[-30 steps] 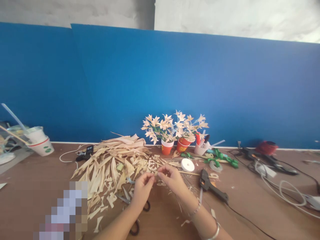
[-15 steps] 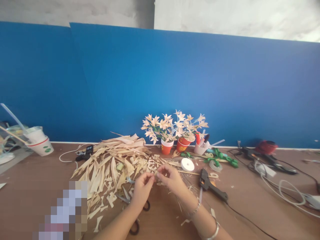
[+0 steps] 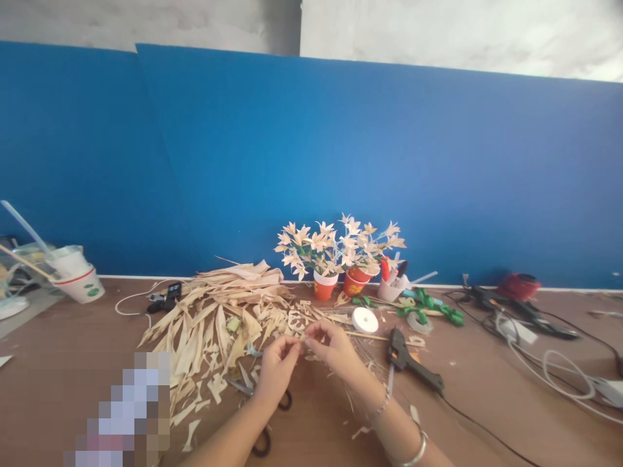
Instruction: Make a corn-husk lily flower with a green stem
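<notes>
My left hand (image 3: 278,364) and my right hand (image 3: 331,350) meet fingertip to fingertip above the table's middle. Each is closed in a pinch, and a small pale piece between them is too tiny to make out. Under my left forearm lie scissors (image 3: 263,443) with black handles, partly covered by the arm. A heap of dried husks (image 3: 214,311) spreads beyond and left of my left hand, with cut scraps around it. Just past my right hand sits a white spool (image 3: 365,320). Thin wires lie beneath my right wrist, and a black glue gun (image 3: 413,363) rests to its right.
Paper cups (image 3: 325,285) with pale husk flowers (image 3: 318,243) stand against the blue partition (image 3: 243,149). Green tape pieces (image 3: 428,305) and a clear tape roll (image 3: 419,323) lie right of them. Cables and chargers (image 3: 518,329) cover the right; a white cup (image 3: 80,285) stands left.
</notes>
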The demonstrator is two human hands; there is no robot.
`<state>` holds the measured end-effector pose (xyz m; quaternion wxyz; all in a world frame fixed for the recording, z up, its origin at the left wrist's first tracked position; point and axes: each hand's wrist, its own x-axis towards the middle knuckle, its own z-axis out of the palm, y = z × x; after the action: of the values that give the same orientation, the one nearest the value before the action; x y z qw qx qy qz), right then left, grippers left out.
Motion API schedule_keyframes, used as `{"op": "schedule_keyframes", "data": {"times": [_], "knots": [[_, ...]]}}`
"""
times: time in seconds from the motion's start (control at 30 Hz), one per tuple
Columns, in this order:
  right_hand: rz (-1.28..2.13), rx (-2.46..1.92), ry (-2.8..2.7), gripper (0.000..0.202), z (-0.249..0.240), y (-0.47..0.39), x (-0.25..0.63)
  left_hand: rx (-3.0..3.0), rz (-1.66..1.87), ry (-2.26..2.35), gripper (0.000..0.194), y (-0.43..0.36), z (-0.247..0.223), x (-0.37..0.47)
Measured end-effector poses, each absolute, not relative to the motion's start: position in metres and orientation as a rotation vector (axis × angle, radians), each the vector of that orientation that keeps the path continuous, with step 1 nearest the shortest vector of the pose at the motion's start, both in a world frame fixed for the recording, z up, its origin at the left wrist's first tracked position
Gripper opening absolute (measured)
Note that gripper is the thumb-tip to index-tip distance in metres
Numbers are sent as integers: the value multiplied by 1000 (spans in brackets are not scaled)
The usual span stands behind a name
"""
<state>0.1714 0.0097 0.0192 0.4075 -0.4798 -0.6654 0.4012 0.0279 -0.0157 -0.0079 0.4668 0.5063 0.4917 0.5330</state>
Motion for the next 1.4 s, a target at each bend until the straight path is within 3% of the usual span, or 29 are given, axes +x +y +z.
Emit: {"op": "schedule_keyframes", "data": {"times": [1.4], "knots": [[939, -1276, -1690, 9, 25, 7, 171, 1402, 1297, 1180, 16, -19, -6, 26]]}}
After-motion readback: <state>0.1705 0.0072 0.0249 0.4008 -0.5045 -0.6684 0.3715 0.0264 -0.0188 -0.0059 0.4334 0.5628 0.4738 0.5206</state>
